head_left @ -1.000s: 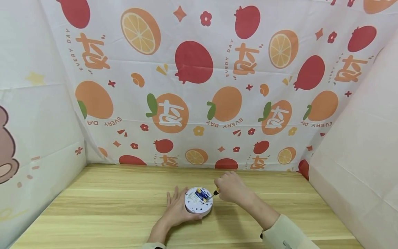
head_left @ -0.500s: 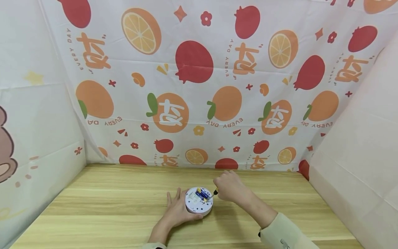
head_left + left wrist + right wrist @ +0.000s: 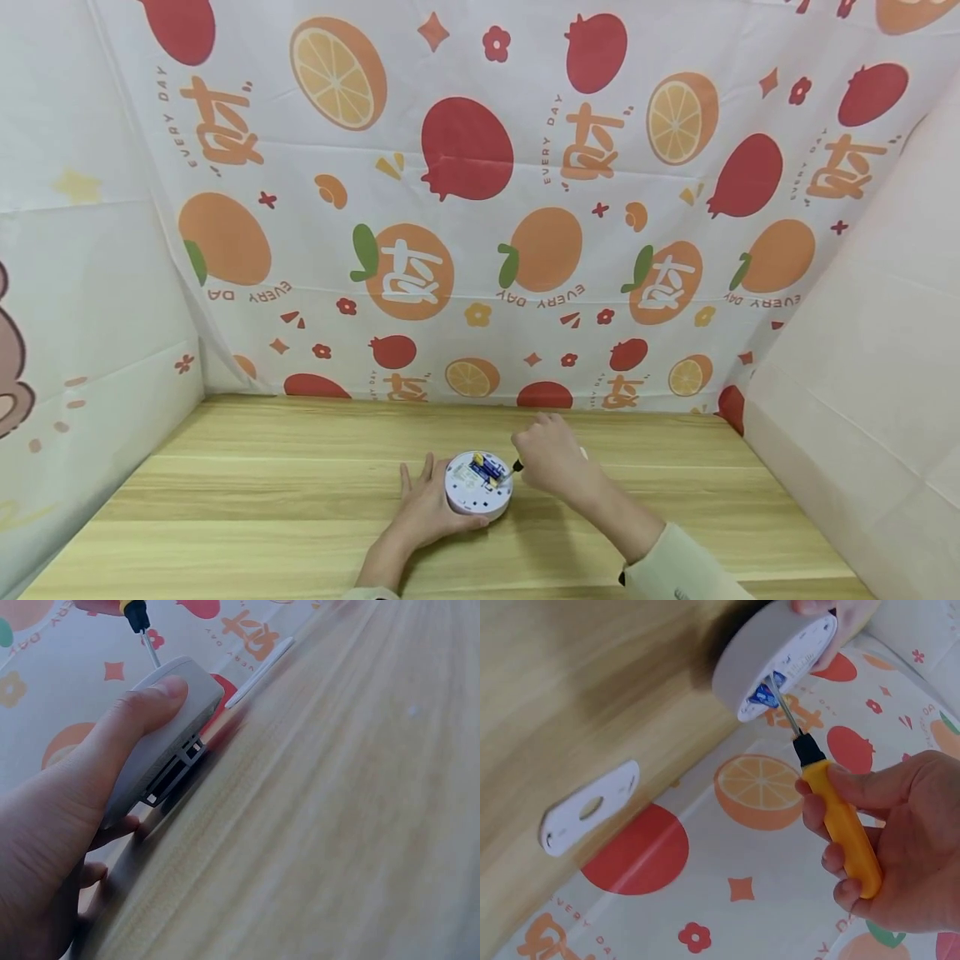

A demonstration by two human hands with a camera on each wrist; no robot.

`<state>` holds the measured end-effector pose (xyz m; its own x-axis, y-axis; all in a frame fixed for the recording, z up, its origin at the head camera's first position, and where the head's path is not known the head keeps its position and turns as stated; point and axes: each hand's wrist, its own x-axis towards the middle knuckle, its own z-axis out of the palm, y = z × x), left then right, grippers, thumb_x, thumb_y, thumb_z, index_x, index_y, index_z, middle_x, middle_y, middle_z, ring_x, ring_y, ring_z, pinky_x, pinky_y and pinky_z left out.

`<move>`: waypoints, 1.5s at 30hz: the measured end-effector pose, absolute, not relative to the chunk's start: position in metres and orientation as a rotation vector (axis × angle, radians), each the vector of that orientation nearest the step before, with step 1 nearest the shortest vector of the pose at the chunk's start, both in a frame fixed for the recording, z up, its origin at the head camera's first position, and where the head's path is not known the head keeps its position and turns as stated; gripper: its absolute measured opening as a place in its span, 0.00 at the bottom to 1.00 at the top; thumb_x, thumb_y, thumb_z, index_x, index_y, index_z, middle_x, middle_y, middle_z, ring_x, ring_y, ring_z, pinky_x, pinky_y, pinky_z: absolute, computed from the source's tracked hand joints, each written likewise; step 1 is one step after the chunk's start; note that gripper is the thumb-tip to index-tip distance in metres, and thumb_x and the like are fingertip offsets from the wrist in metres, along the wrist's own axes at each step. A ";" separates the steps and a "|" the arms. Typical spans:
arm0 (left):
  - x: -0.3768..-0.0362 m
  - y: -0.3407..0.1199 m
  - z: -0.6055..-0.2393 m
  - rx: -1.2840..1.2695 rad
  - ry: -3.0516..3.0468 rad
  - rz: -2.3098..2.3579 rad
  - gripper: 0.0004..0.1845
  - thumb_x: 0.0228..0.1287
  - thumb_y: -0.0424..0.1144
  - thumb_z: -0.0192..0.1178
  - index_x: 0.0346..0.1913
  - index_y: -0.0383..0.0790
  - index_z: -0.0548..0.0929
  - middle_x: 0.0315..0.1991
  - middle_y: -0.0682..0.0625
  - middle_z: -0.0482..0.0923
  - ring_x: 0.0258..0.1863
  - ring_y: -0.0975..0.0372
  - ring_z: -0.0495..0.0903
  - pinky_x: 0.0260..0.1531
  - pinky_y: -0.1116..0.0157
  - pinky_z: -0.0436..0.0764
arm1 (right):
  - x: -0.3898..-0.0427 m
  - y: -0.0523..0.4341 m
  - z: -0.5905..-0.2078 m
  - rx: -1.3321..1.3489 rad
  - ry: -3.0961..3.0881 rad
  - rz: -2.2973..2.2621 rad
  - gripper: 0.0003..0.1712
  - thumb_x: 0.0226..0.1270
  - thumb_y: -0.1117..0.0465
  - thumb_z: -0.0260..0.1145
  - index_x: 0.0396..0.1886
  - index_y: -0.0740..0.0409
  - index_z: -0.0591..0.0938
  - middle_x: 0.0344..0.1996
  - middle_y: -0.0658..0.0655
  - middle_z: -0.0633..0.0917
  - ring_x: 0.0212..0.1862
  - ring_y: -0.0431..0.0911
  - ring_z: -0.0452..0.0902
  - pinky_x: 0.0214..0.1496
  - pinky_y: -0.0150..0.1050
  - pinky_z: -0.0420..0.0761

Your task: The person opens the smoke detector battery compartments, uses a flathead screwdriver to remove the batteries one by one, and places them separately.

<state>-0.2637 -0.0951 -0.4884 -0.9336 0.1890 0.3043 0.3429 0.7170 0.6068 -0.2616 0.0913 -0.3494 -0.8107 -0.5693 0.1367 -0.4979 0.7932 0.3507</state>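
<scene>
left grip (image 3: 427, 504) clasps round white device (image 3: 478, 485) on tabletop (image 3: 262, 500) | right grip (image 3: 551, 458) wraps screwdriver (image 3: 832, 806), tip inside device

Round white device (image 3: 478, 493) flat on the wooden table, batteries exposed; yellow-handled screwdriver (image 3: 832, 806) tip inside

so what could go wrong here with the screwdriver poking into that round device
1. The screwdriver tip sits in the battery bay of the round white device; it could slip and gouge the blue batteries or their contacts.
2. The left hand cups only the device's rim, so a hard pry might skid it across the wooden table, and the blade could jab those fingers.
3. The detached white cover plate lies loose behind the right hand and might get knocked away.
</scene>
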 end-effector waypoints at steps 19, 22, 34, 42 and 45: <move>-0.262 -0.095 -0.485 -0.421 -2.690 -1.042 0.54 0.28 0.65 0.71 0.57 0.32 0.67 0.57 0.28 0.66 0.63 0.36 0.52 0.59 0.38 0.33 | -0.248 0.129 -0.399 0.712 -2.571 0.143 0.09 0.45 0.64 0.73 0.20 0.53 0.78 0.17 0.49 0.78 0.21 0.44 0.69 0.24 0.38 0.71; -0.262 -0.095 -0.486 -0.425 -2.682 -1.044 0.54 0.27 0.65 0.71 0.56 0.32 0.68 0.56 0.29 0.68 0.63 0.36 0.53 0.59 0.38 0.33 | -0.254 0.127 -0.390 0.777 -2.581 0.085 0.09 0.44 0.65 0.72 0.18 0.53 0.78 0.15 0.47 0.77 0.20 0.43 0.70 0.25 0.38 0.72; -0.264 -0.096 -0.486 -0.421 -2.694 -1.034 0.54 0.28 0.67 0.70 0.57 0.33 0.67 0.56 0.30 0.68 0.63 0.36 0.53 0.59 0.38 0.34 | -0.268 0.078 -0.338 0.868 -2.711 -0.453 0.14 0.47 0.63 0.71 0.11 0.53 0.74 0.09 0.46 0.67 0.20 0.42 0.65 0.25 0.33 0.69; -0.264 -0.097 -0.485 -0.424 -2.695 -1.011 0.55 0.28 0.67 0.70 0.58 0.32 0.67 0.56 0.30 0.68 0.63 0.36 0.53 0.59 0.37 0.34 | -0.266 0.093 -0.353 0.858 -2.675 -0.309 0.16 0.41 0.64 0.73 0.08 0.51 0.73 0.08 0.44 0.68 0.24 0.44 0.70 0.32 0.38 0.74; -0.264 -0.097 -0.485 -0.421 -2.709 -1.021 0.56 0.29 0.68 0.70 0.59 0.31 0.66 0.57 0.29 0.67 0.63 0.37 0.52 0.59 0.38 0.33 | -0.265 0.104 -0.363 0.857 -2.643 -0.222 0.18 0.38 0.70 0.69 0.05 0.51 0.70 0.07 0.44 0.66 0.20 0.41 0.67 0.36 0.38 0.74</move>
